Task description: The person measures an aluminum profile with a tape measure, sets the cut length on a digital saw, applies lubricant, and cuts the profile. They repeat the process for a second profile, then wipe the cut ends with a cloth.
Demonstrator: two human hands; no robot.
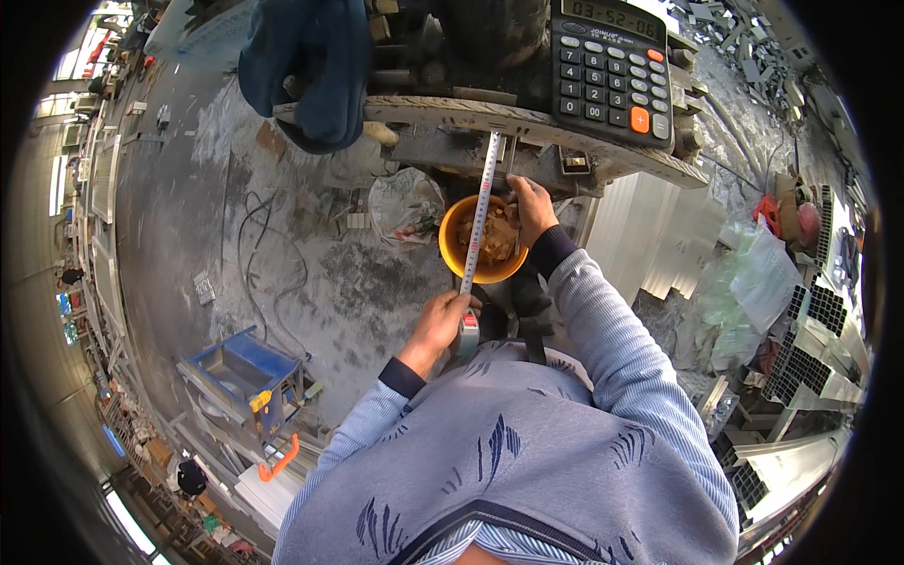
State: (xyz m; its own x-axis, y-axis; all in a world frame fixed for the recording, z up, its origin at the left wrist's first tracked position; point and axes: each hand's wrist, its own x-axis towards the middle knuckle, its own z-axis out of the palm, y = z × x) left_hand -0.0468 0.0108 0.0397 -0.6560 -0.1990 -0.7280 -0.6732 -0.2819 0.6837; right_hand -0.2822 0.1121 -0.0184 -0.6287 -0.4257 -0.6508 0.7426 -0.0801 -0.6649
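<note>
My left hand (437,326) is wrapped round the case of a tape measure (468,331) in front of my body. Its pale blade (484,198) is drawn out away from me and reaches the wooden edge (428,108) of the bench. Beneath the blade stands a yellow-orange bucket (446,247) with brownish scraps inside. My right hand (533,209) is closed just right of the blade, over the bucket's right rim. What its fingers hold, if anything, I cannot make out.
A black calculator (603,85) rests on the bench at the far right, with a dark blue cloth (311,80) at the far left. A blue metal stand (247,372) and cables (273,264) are left on the floor. Metal profiles (650,235) and plastic sheeting (765,282) lie right.
</note>
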